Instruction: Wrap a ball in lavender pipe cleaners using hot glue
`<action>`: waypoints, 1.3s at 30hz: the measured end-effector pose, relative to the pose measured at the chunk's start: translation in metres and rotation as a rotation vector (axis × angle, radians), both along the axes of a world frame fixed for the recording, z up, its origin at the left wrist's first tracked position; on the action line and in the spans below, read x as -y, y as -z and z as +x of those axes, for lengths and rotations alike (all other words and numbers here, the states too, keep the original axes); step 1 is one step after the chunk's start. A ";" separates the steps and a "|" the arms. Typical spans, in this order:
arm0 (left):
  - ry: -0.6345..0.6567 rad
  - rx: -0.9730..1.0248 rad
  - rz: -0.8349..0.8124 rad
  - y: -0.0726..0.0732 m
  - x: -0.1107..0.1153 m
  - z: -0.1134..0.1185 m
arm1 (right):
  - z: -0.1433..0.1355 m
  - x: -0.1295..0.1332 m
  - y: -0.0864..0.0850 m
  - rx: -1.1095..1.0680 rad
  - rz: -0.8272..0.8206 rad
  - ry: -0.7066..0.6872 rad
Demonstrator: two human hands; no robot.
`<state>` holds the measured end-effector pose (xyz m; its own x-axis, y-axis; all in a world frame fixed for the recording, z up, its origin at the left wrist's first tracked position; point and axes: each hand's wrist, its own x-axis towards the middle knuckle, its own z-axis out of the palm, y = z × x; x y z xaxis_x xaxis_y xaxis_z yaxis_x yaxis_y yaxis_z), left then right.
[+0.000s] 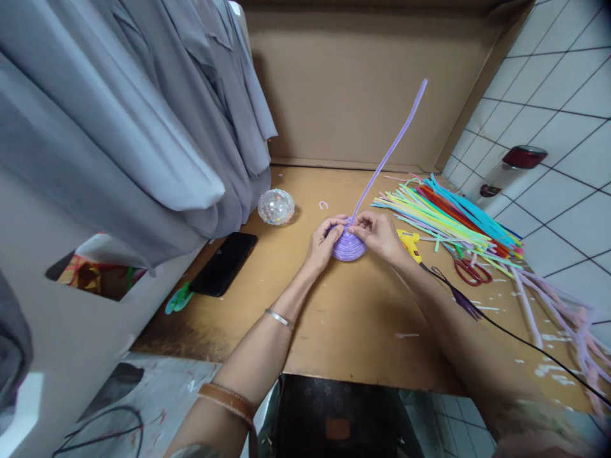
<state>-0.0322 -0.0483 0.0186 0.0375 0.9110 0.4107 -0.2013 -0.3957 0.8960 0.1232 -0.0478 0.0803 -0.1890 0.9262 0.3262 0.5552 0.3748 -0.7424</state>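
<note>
A purple coiled disc of pipe cleaner (349,247) rests at the middle of the table, between my hands. From its upper edge a long purple stem (392,147) rises toward the upper right. My left hand (326,240) is closed on the disc's left side, thumb on top. At the upper right of the disc, my right hand (376,234) pinches with thumb and forefinger near the base of the stem; the exact spot between its fingertips is too small to make out.
Colourful pipe cleaners (458,219), a yellow glue gun (409,244) with a black cord and red-handled scissors (472,271) lie right. A clear faceted ball (276,207) and a black phone (224,264) lie left. Grey cloth (191,127) hangs upper left.
</note>
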 end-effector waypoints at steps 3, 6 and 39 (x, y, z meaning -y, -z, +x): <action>-0.019 -0.015 0.023 0.000 0.000 0.001 | 0.001 0.000 0.001 0.000 0.024 -0.008; -0.037 -0.030 0.037 -0.001 0.000 0.002 | 0.000 0.000 0.001 -0.010 0.038 -0.012; -0.030 -0.025 0.035 -0.001 -0.002 0.003 | 0.002 -0.006 0.014 -0.066 0.068 0.005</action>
